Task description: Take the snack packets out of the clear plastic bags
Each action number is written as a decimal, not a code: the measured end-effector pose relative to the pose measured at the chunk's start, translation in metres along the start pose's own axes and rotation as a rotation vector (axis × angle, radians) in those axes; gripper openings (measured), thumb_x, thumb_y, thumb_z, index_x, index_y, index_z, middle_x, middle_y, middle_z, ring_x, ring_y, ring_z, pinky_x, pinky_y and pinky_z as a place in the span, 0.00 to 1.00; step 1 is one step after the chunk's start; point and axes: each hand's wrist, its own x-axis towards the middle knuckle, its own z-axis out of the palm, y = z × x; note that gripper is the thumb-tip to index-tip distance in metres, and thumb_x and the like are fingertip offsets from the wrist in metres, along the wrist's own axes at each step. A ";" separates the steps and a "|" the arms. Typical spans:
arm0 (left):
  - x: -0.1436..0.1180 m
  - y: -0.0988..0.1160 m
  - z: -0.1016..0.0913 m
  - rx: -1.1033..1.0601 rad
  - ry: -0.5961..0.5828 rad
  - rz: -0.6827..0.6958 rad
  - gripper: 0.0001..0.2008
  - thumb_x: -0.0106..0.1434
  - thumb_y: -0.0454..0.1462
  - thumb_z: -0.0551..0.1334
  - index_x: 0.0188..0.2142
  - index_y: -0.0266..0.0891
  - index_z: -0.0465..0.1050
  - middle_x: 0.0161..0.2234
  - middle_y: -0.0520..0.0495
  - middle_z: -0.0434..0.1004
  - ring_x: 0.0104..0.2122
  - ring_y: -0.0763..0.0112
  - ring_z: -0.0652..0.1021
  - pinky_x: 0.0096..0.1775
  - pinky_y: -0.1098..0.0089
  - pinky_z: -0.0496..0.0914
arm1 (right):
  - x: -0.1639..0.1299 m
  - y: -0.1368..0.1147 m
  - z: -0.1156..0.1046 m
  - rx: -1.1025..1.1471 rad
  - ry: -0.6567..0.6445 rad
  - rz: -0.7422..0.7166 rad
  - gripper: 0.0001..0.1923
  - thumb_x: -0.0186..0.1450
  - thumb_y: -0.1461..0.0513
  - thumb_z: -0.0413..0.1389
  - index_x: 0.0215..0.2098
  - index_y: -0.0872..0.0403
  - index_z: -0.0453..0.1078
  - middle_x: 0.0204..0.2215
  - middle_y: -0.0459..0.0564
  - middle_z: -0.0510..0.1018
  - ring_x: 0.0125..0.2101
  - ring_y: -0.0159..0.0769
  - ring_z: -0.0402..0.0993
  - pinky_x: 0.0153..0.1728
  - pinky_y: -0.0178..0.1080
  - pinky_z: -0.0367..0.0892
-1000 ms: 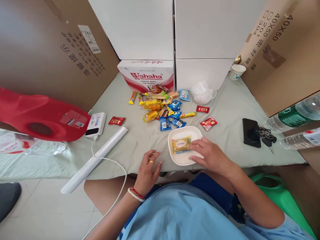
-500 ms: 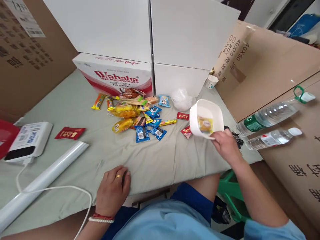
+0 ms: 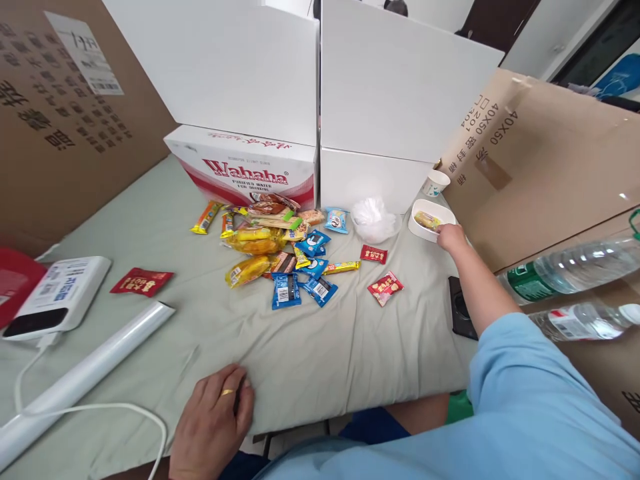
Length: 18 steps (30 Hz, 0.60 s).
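Note:
At the far right of the table, my right hand point(image 3: 451, 238) is closed on the near rim of a small white plastic container point(image 3: 423, 230). A yellow-wrapped snack point(image 3: 427, 219) lies inside it. The fingertips are partly hidden by the hand. My left hand point(image 3: 213, 421) rests palm down at the near table edge, fingers loosely bent, thumb a little apart, with nothing seen in it. Between the hands lie two red snack packets point(image 3: 385, 288), a yellow stick packet point(image 3: 342, 267), several blue packets point(image 3: 287, 291) and yellow-wrapped bread point(image 3: 249, 271).
Behind the container stands a paper cup point(image 3: 436, 182). A clear plastic bag point(image 3: 375, 219) sits left of it. A black phone-like object point(image 3: 463, 308) and water bottles point(image 3: 575, 267) are at right. At left lie a white device point(image 3: 63, 293) with a cable and a silvery roll point(image 3: 95, 380).
My right hand has carried the container away from me, from above the table's right side to beside the paper cup; it stands lower and upright now. My left hand has stayed by the edge.

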 end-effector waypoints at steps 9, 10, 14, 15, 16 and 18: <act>0.005 0.002 -0.002 0.029 0.017 0.048 0.06 0.68 0.32 0.59 0.44 0.38 0.70 0.40 0.39 0.76 0.38 0.55 0.75 0.44 0.57 0.72 | 0.012 -0.118 0.017 0.261 -0.109 -0.269 0.14 0.68 0.60 0.55 0.47 0.54 0.79 0.41 0.52 0.83 0.40 0.39 0.78 0.47 0.41 0.69; 0.005 0.003 -0.003 0.032 0.021 0.054 0.06 0.68 0.32 0.59 0.44 0.37 0.70 0.40 0.39 0.76 0.38 0.55 0.75 0.44 0.57 0.72 | 0.013 -0.131 0.022 0.260 -0.112 -0.258 0.15 0.67 0.59 0.57 0.49 0.55 0.78 0.42 0.53 0.83 0.40 0.39 0.77 0.48 0.41 0.70; 0.004 0.005 -0.002 0.046 0.045 0.054 0.06 0.67 0.30 0.60 0.44 0.36 0.70 0.40 0.38 0.75 0.39 0.55 0.74 0.43 0.57 0.72 | 0.016 -0.160 0.037 0.168 -0.218 -0.140 0.15 0.60 0.64 0.61 0.46 0.55 0.79 0.39 0.51 0.83 0.38 0.39 0.77 0.46 0.40 0.70; 0.004 0.005 -0.002 0.046 0.049 0.046 0.06 0.67 0.30 0.60 0.44 0.36 0.70 0.40 0.38 0.75 0.39 0.55 0.74 0.43 0.58 0.72 | 0.017 -0.162 0.037 0.157 -0.228 -0.129 0.13 0.60 0.66 0.59 0.43 0.55 0.80 0.38 0.51 0.83 0.38 0.40 0.77 0.46 0.40 0.70; 0.003 0.006 -0.002 0.046 0.051 0.036 0.06 0.67 0.30 0.60 0.44 0.36 0.70 0.40 0.38 0.75 0.39 0.55 0.74 0.43 0.58 0.72 | 0.018 -0.162 0.035 0.147 -0.222 -0.129 0.12 0.61 0.66 0.58 0.41 0.55 0.80 0.38 0.52 0.83 0.39 0.40 0.77 0.46 0.40 0.70; 0.001 0.006 -0.002 0.039 0.049 0.016 0.06 0.66 0.30 0.60 0.43 0.36 0.71 0.40 0.39 0.75 0.39 0.55 0.74 0.43 0.58 0.71 | 0.019 -0.161 0.025 0.145 -0.148 -0.136 0.12 0.63 0.67 0.54 0.40 0.56 0.80 0.39 0.55 0.83 0.41 0.41 0.77 0.48 0.42 0.69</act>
